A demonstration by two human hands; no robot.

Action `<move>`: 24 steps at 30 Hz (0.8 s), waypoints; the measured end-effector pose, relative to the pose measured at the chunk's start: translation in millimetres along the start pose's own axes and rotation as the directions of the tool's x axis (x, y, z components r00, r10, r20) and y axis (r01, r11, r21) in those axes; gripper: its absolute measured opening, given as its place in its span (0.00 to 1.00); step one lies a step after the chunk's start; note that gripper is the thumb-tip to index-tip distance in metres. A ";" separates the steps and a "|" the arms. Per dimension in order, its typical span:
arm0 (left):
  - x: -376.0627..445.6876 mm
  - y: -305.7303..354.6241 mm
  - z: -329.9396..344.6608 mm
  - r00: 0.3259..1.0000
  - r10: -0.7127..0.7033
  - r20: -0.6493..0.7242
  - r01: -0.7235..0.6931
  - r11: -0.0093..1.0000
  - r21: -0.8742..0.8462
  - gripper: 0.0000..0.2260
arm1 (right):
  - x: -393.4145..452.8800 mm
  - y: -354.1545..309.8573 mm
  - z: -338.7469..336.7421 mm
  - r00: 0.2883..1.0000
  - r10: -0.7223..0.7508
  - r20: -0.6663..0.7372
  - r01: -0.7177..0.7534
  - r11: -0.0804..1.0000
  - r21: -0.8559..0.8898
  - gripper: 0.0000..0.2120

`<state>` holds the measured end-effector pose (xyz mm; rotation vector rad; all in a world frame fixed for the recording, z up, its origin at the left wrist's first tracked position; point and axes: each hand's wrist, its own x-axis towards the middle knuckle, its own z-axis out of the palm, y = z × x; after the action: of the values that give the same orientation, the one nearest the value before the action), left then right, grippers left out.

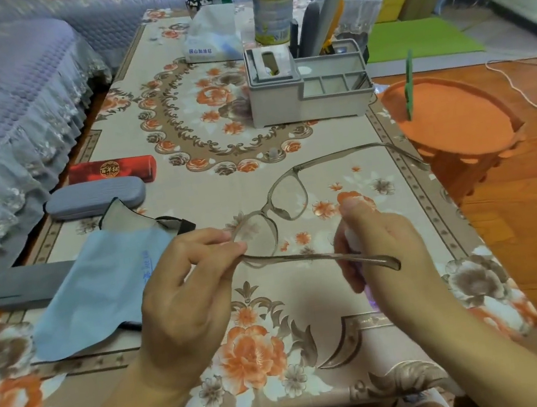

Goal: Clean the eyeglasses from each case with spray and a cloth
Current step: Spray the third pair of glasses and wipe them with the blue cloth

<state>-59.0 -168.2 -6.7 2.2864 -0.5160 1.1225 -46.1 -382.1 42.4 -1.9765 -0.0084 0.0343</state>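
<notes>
My left hand pinches a pair of clear grey-framed eyeglasses at the near hinge, holding them above the floral table with both arms unfolded. My right hand is wrapped around a small white spray bottle, thumb on its top, just right of the lenses. A light blue cloth lies flat on the table to the left, over a dark cloth. Behind it lie a grey-blue case, a red case and a flat grey case.
A grey desk organiser with pens, a tissue pack and a tall tin stand at the table's far end. An orange stool sits right of the table, a blue sofa on the left.
</notes>
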 end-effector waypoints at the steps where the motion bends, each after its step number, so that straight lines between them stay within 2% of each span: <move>1: 0.6 -0.2 -0.4 1.000 -0.010 -0.010 0.010 1.000 0.003 0.04 | 2.7 -0.2 -4.5 0.999 0.004 -0.037 -0.003 1.000 0.005 0.37; 7: 5.0 -4.2 -1.6 0.980 -0.174 -0.093 0.171 0.985 -0.031 0.05 | 24.8 10.7 -25.4 0.977 -0.014 -0.212 0.009 1.000 -0.025 0.39; 15: 4.6 -2.4 0.2 0.968 -0.238 -0.076 0.232 0.970 -0.074 0.06 | 27.4 12.7 -32.0 0.974 -0.070 -0.214 0.041 0.990 -0.136 0.40; 18: 13.9 4.7 6.3 0.973 -0.223 -0.054 0.218 0.973 -0.078 0.06 | 25.6 6.9 -40.8 0.984 -0.019 -0.179 0.002 0.996 -0.091 0.39; 21: 39.2 19.9 20.7 0.981 -0.189 -0.053 0.183 0.978 -0.099 0.05 | 21.1 4.6 -64.8 0.978 0.016 -0.207 -0.023 0.999 -0.030 0.38; 24: 67.5 35.5 51.8 0.990 -0.137 -0.027 0.133 0.984 -0.122 0.05 | 16.9 9.2 -95.3 0.955 0.080 -0.286 -0.038 0.988 0.149 0.38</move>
<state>-8.0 -234.6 31.9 2.1597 -0.3966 1.0361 -26.6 -472.9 71.2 -1.8225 0.2397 -0.2123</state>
